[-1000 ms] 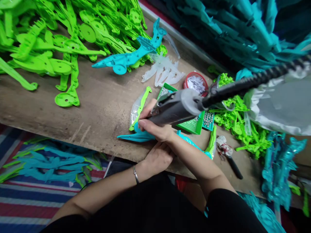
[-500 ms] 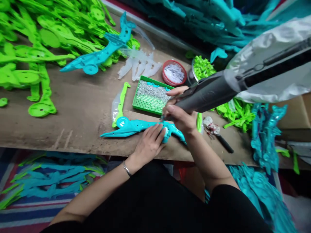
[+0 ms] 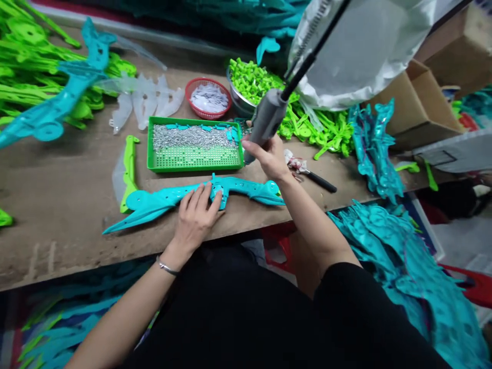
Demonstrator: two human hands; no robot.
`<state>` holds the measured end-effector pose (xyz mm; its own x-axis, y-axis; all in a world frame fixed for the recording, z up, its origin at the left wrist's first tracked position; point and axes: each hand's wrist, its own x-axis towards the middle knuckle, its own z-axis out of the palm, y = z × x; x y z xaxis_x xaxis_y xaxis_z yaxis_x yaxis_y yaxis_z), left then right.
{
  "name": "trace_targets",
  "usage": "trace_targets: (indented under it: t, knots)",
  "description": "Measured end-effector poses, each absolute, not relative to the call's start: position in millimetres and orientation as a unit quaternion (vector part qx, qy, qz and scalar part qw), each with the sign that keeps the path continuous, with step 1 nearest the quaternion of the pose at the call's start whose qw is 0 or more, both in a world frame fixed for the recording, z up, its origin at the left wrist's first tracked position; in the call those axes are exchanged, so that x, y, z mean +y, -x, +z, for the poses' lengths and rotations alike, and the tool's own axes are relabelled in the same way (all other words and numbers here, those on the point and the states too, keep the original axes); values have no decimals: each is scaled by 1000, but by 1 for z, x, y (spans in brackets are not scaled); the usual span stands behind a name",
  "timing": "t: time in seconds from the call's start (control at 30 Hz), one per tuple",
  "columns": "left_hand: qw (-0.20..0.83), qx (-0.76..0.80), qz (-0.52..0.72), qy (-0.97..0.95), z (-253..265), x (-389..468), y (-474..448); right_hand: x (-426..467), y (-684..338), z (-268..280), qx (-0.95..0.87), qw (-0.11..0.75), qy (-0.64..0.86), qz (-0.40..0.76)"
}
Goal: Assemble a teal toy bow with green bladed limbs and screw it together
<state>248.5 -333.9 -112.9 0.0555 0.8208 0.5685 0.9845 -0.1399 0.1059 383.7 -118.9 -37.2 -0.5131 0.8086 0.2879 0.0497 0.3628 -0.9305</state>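
A teal bow-shaped plastic part (image 3: 169, 196) lies along the front of the workbench. My left hand (image 3: 198, 215) rests across its middle, fingers bent over the body and thumb by the hub, holding it down. My right hand (image 3: 273, 159) is wrapped round a grey electric screwdriver (image 3: 265, 119) with a black cord running up. The driver's lower end is at the right end of a green tray (image 3: 196, 167), which holds many small silvery screws and a few teal pieces. My fingers partly hide the tip. A lime-green strip with a clear blade (image 3: 128, 177) touches the part's left side.
Behind the tray stand a red basket (image 3: 188, 97) of pale pieces and a metal bowl (image 3: 242, 105) of lime-green parts. A black-handled tool (image 3: 321, 181) lies to the right. Teal parts (image 3: 407, 271) are heaped beside the bench. Lime-green parts pile up at back left.
My right hand has lifted the screwdriver off the teal part and brought it to the tray's right end. My left hand stays on the part. The view has swung right.
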Motion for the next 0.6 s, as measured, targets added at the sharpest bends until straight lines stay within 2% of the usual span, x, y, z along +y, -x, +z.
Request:
trace_targets:
  t: [0.13,0.23,0.37,0.6]
  knots:
    - [215,-609,-246,723,-94,-326,-240,-142,-423,-11,-787,382,307,374]
    - [229,-596,-245,729,-74,-315,-233,-173,-465,6,-854,359,307,218]
    - [243,-586,-251,731,-47,-299,-225,-194,-499,1,-902,328,281,24]
    - [240,-583,-254,734,-17,-282,-213,-171,-496,-5,-882,354,305,-62]
